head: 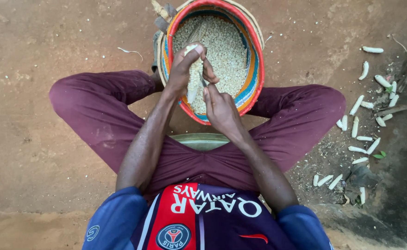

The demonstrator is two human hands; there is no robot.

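The maize cob [194,76] stands nearly upright in the grip of the left hand [185,69], fingers wrapped tight round its upper half, thumb side toward the kernels, with the pale tip poking out just above the fingertips. The right hand [219,107] comes in from below and to the right, its thumb and forefinger pressed against the cob's lower side, the other fingers curled in close; both hands are clamped on the same cob. Directly beyond the fingers sits the woven basket [255,55], rimmed in red, orange and blue, its bowl heaped with loose maize kernels [224,51]; the cob hangs over the near part of that heap. The basket rests on the bare earth between the person's crossed legs in maroon trousers [296,115]. Well off to the right of the right hand, stripped white cobs [358,134] lie scattered on the dirt ground [51,41].
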